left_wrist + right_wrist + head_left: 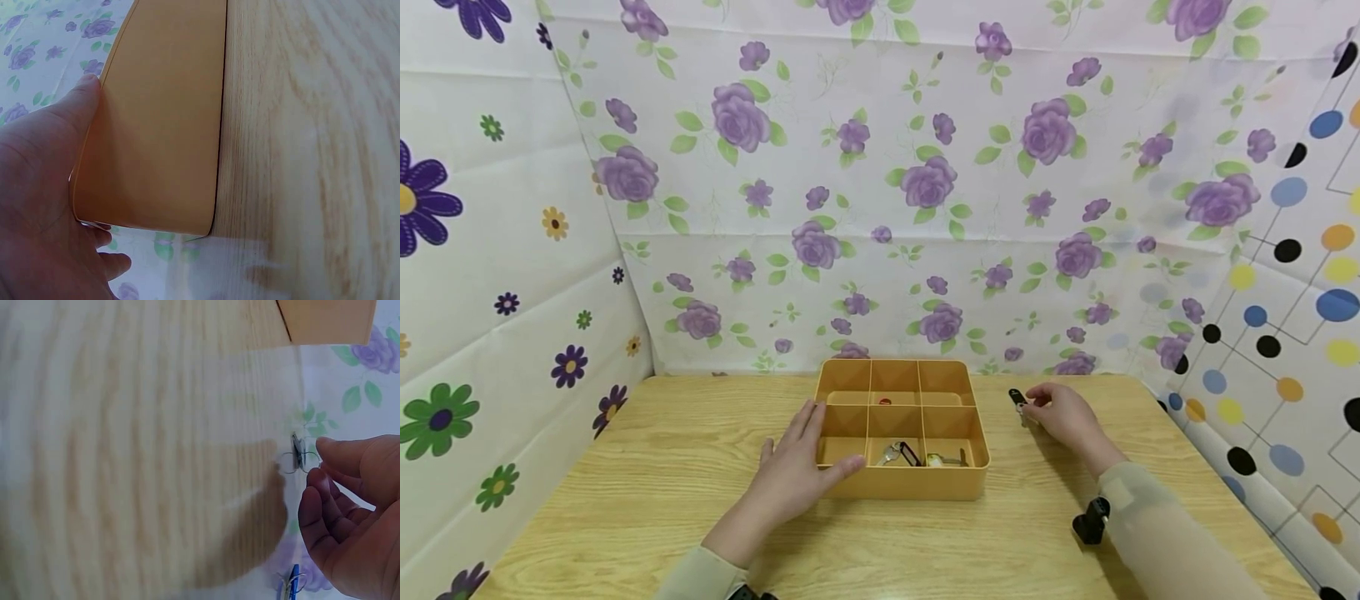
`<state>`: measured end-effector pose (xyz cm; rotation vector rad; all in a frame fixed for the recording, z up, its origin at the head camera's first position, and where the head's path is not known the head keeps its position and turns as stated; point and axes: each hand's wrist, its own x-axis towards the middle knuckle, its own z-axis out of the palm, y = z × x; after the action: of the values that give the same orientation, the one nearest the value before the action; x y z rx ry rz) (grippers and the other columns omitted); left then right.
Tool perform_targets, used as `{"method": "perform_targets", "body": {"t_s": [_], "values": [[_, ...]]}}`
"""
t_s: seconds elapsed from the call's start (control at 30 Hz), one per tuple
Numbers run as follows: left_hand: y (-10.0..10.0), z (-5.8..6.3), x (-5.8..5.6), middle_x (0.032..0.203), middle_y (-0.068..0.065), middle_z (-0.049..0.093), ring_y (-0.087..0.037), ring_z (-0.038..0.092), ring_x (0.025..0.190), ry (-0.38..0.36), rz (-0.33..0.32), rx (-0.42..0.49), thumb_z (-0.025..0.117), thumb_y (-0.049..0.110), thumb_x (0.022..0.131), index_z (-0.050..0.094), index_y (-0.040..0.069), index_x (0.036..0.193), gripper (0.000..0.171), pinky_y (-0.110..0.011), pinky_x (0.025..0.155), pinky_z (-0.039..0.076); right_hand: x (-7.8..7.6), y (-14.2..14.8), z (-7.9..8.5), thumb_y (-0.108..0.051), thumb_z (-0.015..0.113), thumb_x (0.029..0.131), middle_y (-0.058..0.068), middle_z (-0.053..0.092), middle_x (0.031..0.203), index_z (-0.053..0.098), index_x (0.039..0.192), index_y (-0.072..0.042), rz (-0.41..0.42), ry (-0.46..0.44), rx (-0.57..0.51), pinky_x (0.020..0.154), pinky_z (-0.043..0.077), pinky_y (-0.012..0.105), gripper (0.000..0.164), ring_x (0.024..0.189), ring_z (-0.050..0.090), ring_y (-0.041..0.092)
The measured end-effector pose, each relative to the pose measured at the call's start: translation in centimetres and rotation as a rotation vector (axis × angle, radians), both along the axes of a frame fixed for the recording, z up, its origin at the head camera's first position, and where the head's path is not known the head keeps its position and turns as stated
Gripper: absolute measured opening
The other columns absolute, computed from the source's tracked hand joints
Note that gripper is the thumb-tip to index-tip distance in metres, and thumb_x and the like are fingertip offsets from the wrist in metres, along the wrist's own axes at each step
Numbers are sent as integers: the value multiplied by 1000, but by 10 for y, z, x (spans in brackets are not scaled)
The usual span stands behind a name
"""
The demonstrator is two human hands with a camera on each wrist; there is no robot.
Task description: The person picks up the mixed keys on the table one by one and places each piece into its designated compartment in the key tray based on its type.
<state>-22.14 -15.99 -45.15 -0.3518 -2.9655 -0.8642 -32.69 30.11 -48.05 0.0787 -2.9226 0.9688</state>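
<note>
My left hand (797,462) rests on the left side of an orange-yellow divided box (910,483), thumb over the front rim and fingers along the side. In the left wrist view the thumb touches the edge of the box wall (156,125). My right hand (1067,417) is at a key ring with a black fob (1017,395), right of the box. In the right wrist view its thumb and fingers stand slightly apart at the wire ring (310,461). A blue-tagged key ring (294,578) is below that hand in the same view.
The box has six compartments. A key with a black-framed tag (910,453) lies in the front middle one, a key with a yellowish tag (935,459) in the front right, and a small red item (885,402) in the back middle. Patterned cloth (865,292) hangs behind the wooden table (685,467).
</note>
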Motion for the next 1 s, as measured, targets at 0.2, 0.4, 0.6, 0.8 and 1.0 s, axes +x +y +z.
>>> {"method": "perform_targets", "body": {"t_s": [0.2,0.4,0.6,0.8,1.0], "values": [[0,0,0,184,-15,7,-47,25,164,0,-2,-1,58,88,94,16,7,178,124,-85,121,6,-3,1,-6,-23,72,109,13,73,113,69,137,4,-13,-2,1,87,54,53,40,98,67,30],[0,0,0,184,-15,6,-47,25,164,0,1,-2,61,85,96,16,7,178,122,-84,122,5,-6,3,-8,-25,73,108,13,73,110,70,135,5,-10,4,13,89,53,56,40,98,67,30],[-1,-1,-1,184,-14,6,-47,24,164,2,2,-6,60,85,96,16,7,178,121,-84,122,5,-7,2,-8,-26,74,108,11,72,107,73,129,2,-11,-8,37,88,53,55,35,95,66,28],[-2,-1,-1,184,-15,6,-48,27,163,-2,-6,2,59,86,95,16,7,178,122,-85,121,5,-5,2,-5,-25,75,107,8,70,100,72,119,0,-1,-15,35,83,50,50,27,89,63,25],[-2,-2,-1,184,-15,7,-48,28,163,3,-9,-2,58,87,95,17,8,178,122,-86,121,6,-2,1,-4,-22,73,109,8,67,96,70,109,-4,5,-26,31,80,47,46,18,85,60,25]]}}
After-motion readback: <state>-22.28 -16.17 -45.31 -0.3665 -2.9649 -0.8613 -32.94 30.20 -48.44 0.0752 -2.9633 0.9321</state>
